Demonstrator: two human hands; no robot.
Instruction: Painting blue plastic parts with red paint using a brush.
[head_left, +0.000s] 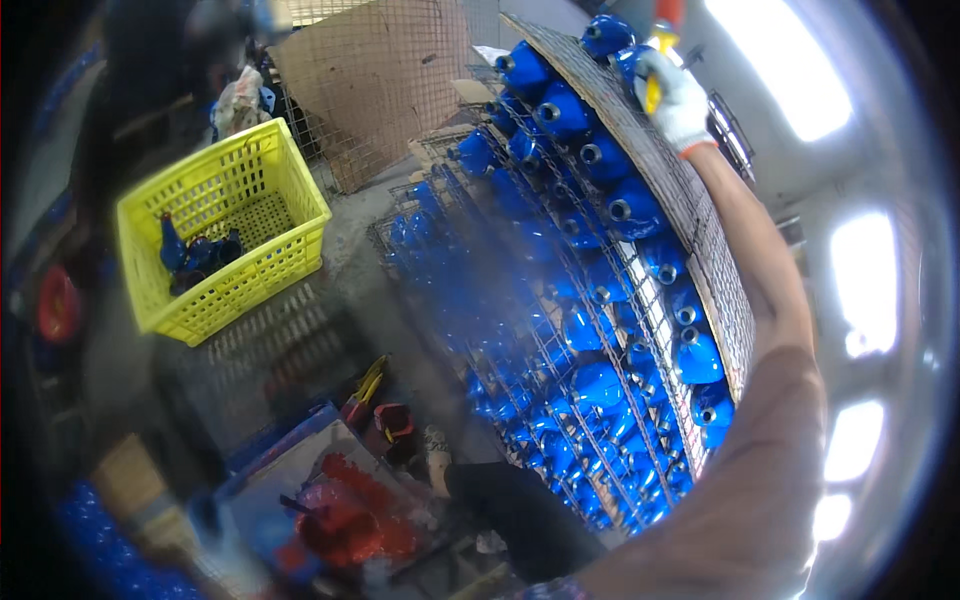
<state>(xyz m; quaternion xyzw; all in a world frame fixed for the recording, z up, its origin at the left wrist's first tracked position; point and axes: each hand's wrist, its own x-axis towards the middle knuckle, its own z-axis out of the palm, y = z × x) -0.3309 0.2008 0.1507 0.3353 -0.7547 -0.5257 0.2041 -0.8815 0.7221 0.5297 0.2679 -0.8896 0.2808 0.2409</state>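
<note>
My right hand [682, 108], in a white knit glove with an orange cuff, reaches to the upper right. It is closed around a yellow-and-red tool [664, 40]; the glove hides part of it, and I cannot make out its kind. Beside the fingers, two glossy blue rounded metal parts [607, 36] sit on top of a mesh-covered board [620, 90]. Whether the glove touches the nearer one is unclear. Under the board, many similar blue parts [622, 208] with round openings fill a wire cage [600, 320]. My left hand is out of view.
A yellow perforated crate [270, 290] at the left holds a few dark blue parts [173, 243]. Cardboard [370, 80] leans behind wire mesh at the back. Below, a red-stained surface [365, 510] lies near yellow-and-red handled tools [365, 392]. A smear blurs the picture's middle.
</note>
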